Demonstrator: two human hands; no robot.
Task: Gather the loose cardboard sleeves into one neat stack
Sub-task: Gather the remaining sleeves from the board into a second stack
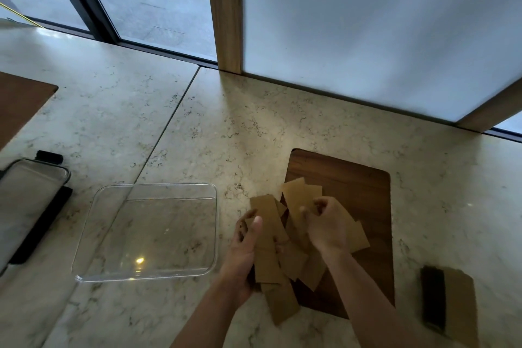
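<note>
Tabletop (197, 127): pale veined stone, a seam running diagonally across it. Board (364, 192): dark wood, rounded corners, lying flat at right. Sleeves (299, 200): tan cardboard, loose and overlapping, heaped over the board's left edge. Left hand (245, 246): grip curled round a flat bundle of sleeves, thumb on top. Right hand (327, 223): grip curled, pinching sleeves in the heap. Tub (147, 277): clear plastic, left of the hands. Lid (28, 186): grey, dark clips, far left. Lone sleeve (460, 305): near right, apart from the heap. Room: frosted panel (367, 22), wood post (226, 8), dark-framed glass with pavement outside
</note>
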